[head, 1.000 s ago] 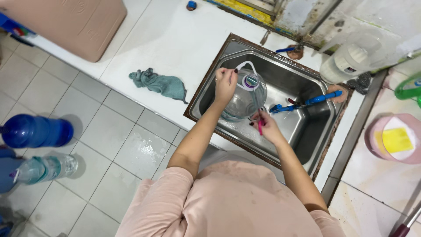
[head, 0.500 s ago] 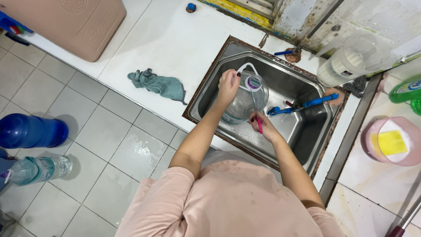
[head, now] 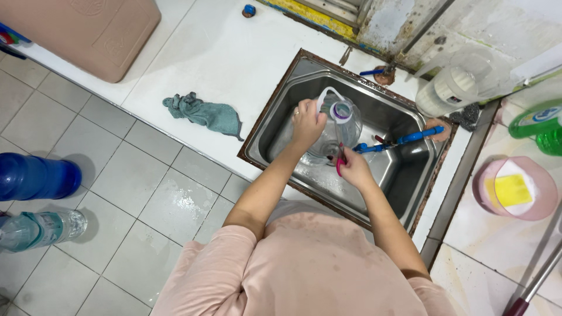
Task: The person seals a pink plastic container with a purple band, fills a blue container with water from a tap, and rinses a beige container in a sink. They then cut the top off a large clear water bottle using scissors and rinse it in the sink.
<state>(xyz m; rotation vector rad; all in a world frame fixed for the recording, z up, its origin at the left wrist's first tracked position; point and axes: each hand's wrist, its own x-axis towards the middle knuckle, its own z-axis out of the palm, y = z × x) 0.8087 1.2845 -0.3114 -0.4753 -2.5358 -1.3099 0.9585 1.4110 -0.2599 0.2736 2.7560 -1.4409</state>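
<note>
While the clear plastic jug (head: 335,127) is held in the steel sink (head: 410,169) by the closed left hand (head: 307,121), a pink brush (head: 339,159) is gripped in the right hand (head: 353,169). Washing looks underway; rinsing seems left.

Left hand (head: 307,121) is covering part of the clear jug (head: 335,126) in the sink (head: 275,126). Right hand (head: 353,169) is wrapping a pink tool (head: 339,161), type too small to tell. Right of the sink, the green bottle (head: 537,124) is getting cut off by the edge. Left of it, the blue bottle (head: 35,175) is too.
</note>
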